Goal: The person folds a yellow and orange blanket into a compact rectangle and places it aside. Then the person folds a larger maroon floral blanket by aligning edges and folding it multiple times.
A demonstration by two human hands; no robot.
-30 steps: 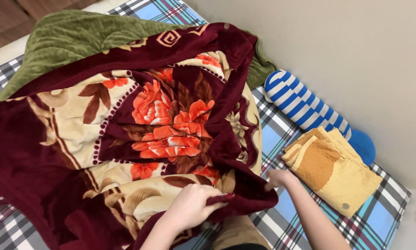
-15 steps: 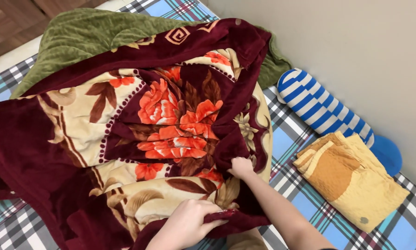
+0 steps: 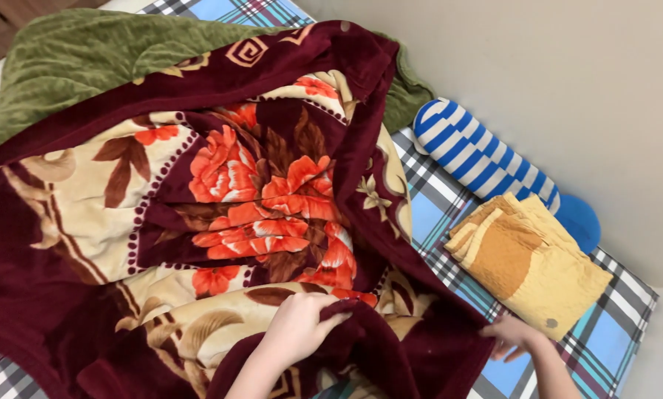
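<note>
A large maroon and cream blanket (image 3: 220, 192) with orange flowers lies spread and bunched over the bed. My left hand (image 3: 298, 325) grips a maroon fold of the blanket near its lower edge. My right hand (image 3: 514, 336) sits at the blanket's lower right corner, fingers on the maroon hem, just below a folded yellow cloth (image 3: 531, 262). Whether the right hand truly pinches the hem is hard to see.
A green blanket (image 3: 87, 52) lies under the maroon one at the upper left. A blue and white striped bolster (image 3: 479, 159) rests against the beige wall. The plaid blue bedsheet (image 3: 612, 332) shows at the right, near the mattress edge.
My right hand moved from the blanket's middle out to its lower right corner. The left hand stayed on the lower fold. The view shifted slightly.
</note>
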